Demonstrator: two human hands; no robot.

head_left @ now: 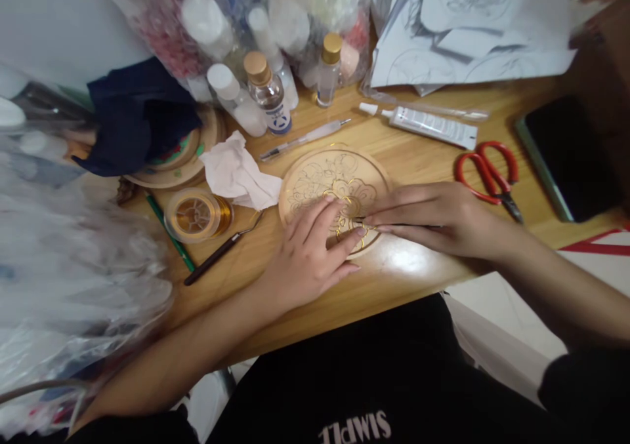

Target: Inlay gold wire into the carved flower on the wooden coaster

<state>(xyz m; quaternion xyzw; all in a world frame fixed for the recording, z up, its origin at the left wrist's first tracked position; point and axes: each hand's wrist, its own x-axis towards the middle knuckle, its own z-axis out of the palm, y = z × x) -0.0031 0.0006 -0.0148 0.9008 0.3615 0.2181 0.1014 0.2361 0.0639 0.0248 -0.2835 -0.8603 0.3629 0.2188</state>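
Note:
A round wooden plate (305, 175) lies on the table, with a flower design drawn on it. Gold wire (352, 185) follows some of the petal lines. My left hand (308, 254) rests over the plate's lower left part, fingers spread, fingertips on the design near the wire. From the right, my right hand (438, 221) reaches over the plate, its fingers closed on slim dark tweezers (360, 220). Their tip is at the wire near the middle of the design. Part of the pattern is hidden under my fingers.
Around the plate lie a spool of gold wire (194, 216), a dark-handled hook tool (214, 257), a green pencil (170, 231), crumpled tissue (241, 172), a pen (305, 140), a glue tube (433, 127), red-handled cutters (487, 172) and a phone (571, 159). Bottles (268, 93) stand behind.

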